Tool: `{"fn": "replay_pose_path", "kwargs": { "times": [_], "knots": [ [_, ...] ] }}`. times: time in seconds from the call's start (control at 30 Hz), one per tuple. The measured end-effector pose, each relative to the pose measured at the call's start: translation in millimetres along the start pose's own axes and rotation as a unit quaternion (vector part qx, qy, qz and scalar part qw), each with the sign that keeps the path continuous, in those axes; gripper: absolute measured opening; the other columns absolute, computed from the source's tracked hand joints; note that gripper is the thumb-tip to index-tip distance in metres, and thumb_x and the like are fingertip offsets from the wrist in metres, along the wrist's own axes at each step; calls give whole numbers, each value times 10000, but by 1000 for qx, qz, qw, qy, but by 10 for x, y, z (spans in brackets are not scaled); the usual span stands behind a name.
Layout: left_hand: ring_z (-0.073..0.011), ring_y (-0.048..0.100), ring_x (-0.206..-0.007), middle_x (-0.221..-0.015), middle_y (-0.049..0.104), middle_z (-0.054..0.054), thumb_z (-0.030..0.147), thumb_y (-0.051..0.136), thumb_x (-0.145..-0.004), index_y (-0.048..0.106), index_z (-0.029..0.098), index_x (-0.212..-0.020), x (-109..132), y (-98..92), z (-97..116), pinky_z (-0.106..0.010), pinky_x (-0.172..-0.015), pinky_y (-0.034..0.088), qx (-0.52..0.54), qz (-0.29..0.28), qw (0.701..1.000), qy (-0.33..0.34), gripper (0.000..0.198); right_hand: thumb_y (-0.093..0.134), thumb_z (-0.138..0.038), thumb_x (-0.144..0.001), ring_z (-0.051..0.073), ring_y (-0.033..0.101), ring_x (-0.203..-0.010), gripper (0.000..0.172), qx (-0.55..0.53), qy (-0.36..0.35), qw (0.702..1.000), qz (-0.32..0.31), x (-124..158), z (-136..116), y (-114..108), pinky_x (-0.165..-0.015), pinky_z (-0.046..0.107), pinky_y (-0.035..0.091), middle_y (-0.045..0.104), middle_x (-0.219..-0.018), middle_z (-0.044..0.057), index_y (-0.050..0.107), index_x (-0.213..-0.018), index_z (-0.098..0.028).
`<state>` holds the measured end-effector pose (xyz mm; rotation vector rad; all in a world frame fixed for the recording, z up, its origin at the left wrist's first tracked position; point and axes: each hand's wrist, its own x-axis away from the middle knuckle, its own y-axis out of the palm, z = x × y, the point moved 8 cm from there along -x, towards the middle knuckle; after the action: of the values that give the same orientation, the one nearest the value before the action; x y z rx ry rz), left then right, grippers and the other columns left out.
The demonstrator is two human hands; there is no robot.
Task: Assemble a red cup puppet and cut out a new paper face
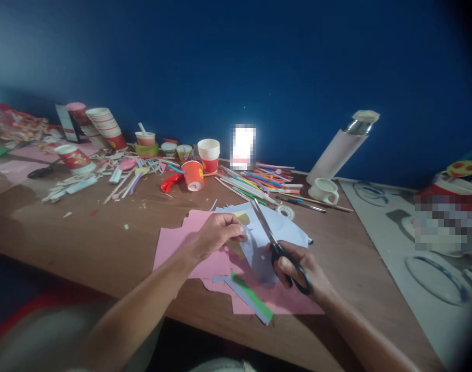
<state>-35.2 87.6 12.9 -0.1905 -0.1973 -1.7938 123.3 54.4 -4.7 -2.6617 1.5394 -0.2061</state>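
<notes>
- Scanning from the left, we find pink sheets (174, 253) lying on the surface (104, 235), partly under the left forearm.
- Next come the left hand (218, 233), raised above those sheets, and a small pale piece (244, 233) at its fingertips. We read the thumb and fingers as closed in a pinch on it; its exact outline is too blurred to tell.
- Below that pinch, nearer to us, we note green and grey strips (248, 295) lying slantwise on the pink paper.
- Immediately right of the pale piece stand the scissors (277, 249). We see the blade tips slightly apart. The long axis runs away from us and leftward, from the handles to the tips, so the blades pass beside the pinched piece, seemingly without touching it.
- Behind the blades we locate white sheets (290, 231), spreading to the right.
- Rightmost is the right hand (313, 270), gripping the black handles. Of our two hands, the left is nearer the piece.
</notes>
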Motion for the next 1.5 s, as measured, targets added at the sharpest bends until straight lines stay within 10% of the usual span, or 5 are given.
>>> {"fn": "replay_pose_path", "kwargs": {
  "times": [0.7, 0.9, 1.5],
  "knots": [
    [-110, 560, -608, -644, 631, -44, 296, 581, -750, 604, 118, -698, -8, -33, 69, -220, -578, 436, -49, 8, 997, 59, 186, 549, -473, -788, 97, 427, -410, 389, -16, -19, 997, 77, -5, -85, -154, -426, 228, 352, 463, -476, -56, 518, -966, -129],
    [-69, 468, -457, -598, 590, -3, 312, 612, -711, 589, 129, -693, 18, 63, 18, -174, -407, 344, -75, 1, 997, 37, 186, 651, -457, -711, 97, 457, -480, 408, -72, -53, 989, 121, -40, -63, -205, -445, 213, 363, 513, -592, -33, 538, -974, -166],
    [-78, 431, -513, -566, 508, 26, 293, 558, -753, 593, 125, -680, 91, 374, -124, -192, -481, 323, -165, -112, 978, 64, 187, 678, -202, -725, 126, 507, -716, 327, -21, -50, 996, 67, -8, -44, -28, -652, 230, 420, 553, -775, -15, 493, -993, -219]
  ]
}}
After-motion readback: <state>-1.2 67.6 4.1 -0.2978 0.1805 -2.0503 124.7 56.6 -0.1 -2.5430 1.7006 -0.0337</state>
